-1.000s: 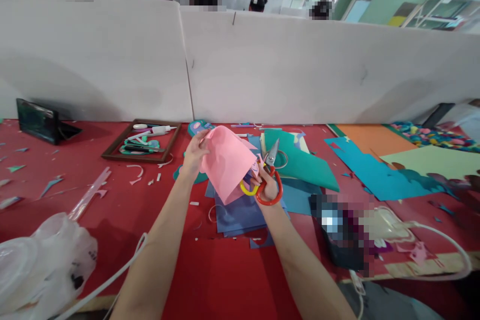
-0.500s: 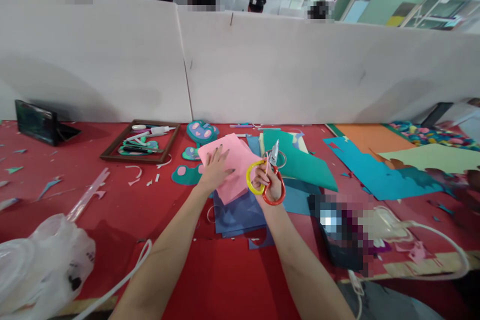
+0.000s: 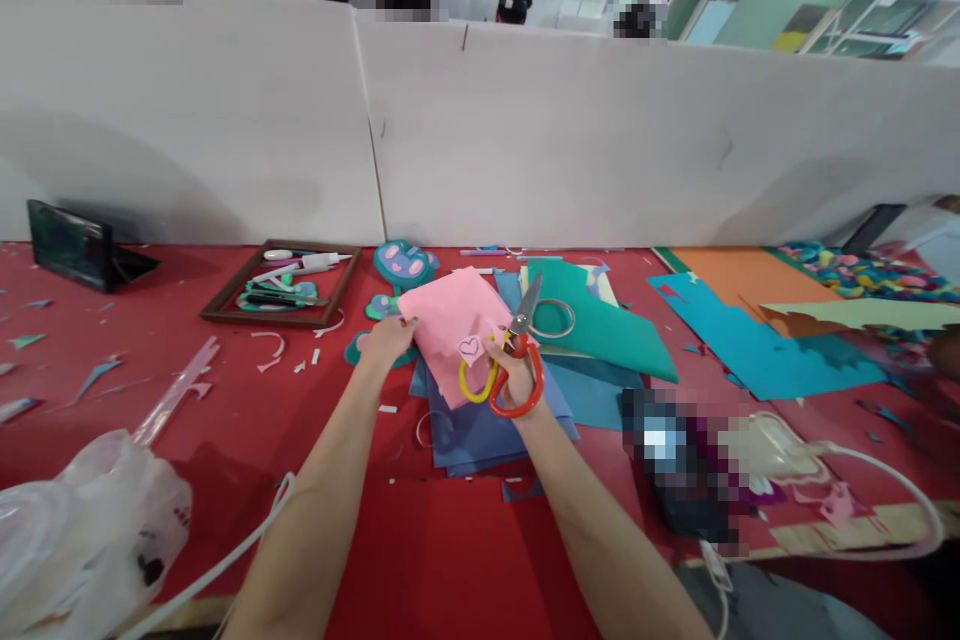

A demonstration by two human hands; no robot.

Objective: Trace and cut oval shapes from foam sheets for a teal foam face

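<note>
One pink sheet (image 3: 456, 308) your left hand (image 3: 388, 340) seems to pinch, likely for cutting; right hand (image 3: 517, 378) holds scissors (image 3: 523, 314), next calling for careful alignment.

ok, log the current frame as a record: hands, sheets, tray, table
left hand: at left edge of pink sheet; grip unclear
right hand: holding scissors, blades pointing away from person
heart-marked piece: at right fingertips
blue sheets: partly covered by pink sheet
green sheet: right of pink sheet
tray: left, with tools
table: red, scraps scattered
</note>
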